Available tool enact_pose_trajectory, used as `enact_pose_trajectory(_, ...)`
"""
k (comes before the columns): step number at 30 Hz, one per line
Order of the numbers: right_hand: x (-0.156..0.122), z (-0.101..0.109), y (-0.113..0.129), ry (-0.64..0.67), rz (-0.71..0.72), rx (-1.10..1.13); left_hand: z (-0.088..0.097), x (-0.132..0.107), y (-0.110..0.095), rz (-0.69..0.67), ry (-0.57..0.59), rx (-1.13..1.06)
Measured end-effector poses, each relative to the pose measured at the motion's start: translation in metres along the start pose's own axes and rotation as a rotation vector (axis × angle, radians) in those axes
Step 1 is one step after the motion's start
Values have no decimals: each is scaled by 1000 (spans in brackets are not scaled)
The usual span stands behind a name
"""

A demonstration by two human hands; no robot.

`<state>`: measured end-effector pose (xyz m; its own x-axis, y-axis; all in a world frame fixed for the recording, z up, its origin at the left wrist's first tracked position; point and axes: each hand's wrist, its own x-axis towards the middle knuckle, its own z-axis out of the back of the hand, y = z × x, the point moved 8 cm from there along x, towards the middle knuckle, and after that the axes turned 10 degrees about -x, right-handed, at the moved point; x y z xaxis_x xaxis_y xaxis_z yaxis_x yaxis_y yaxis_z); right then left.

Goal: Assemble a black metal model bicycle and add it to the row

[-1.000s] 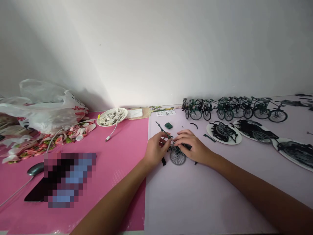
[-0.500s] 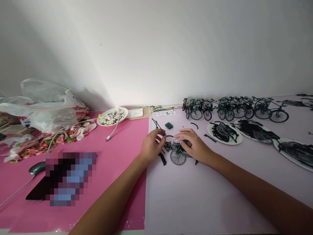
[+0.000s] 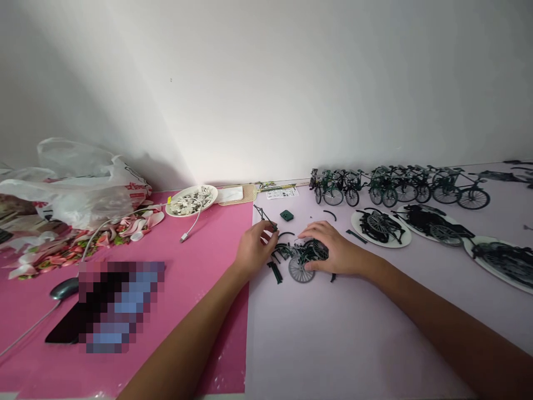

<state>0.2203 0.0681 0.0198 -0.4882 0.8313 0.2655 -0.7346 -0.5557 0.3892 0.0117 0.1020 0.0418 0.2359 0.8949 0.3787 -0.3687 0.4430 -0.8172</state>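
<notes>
My left hand (image 3: 252,249) pinches a thin dark model bicycle frame (image 3: 264,216), which sticks up at a slant beyond the fingers. Over a loose pile of model bike parts, my right hand (image 3: 331,247) is open, thumb and fingers apart. Its thumb lies at a grey spoked wheel (image 3: 301,269); whether it presses on the wheel I cannot tell. More spokes show beneath the right palm, partly hidden. Dark strip pieces (image 3: 275,273) lie just below my left fingers. A curved black mudguard (image 3: 330,214) and a small green block (image 3: 286,215) lie beyond the hands.
Assembled model bicycles (image 3: 395,184) stand along the wall. White plates of dark parts (image 3: 410,238) sit at the right. Further left are a plate of white pieces (image 3: 215,195), a plastic bag (image 3: 83,191), artificial flowers (image 3: 45,250), a mouse (image 3: 64,289) and a phone (image 3: 62,328).
My right hand has opened wider, its thumb dropping toward the grey wheel. My left hand has shifted slightly left with the frame still in its fingers.
</notes>
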Motion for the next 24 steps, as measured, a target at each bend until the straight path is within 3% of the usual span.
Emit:
enact_pose_trajectory(4, 2, 13, -1, -49, -45, 11, -1, 0, 2, 12, 5, 15)
enact_pose_trajectory(10, 3, 53, -19, -392, -35, -138, -1, 0, 2, 19, 2, 13)
enact_pose_trajectory(17, 6, 39, -40, -228, -85, -188, -1, 2, 5, 20, -5, 2)
enact_pose_trajectory(22, 4, 39, -27, -362, -45, -26, 6, 6, 16, 64, -70, -43)
enact_pose_trajectory(24, 3, 32, -21, -319, -43, 29, 9, 6, 21, 85, -104, -65)
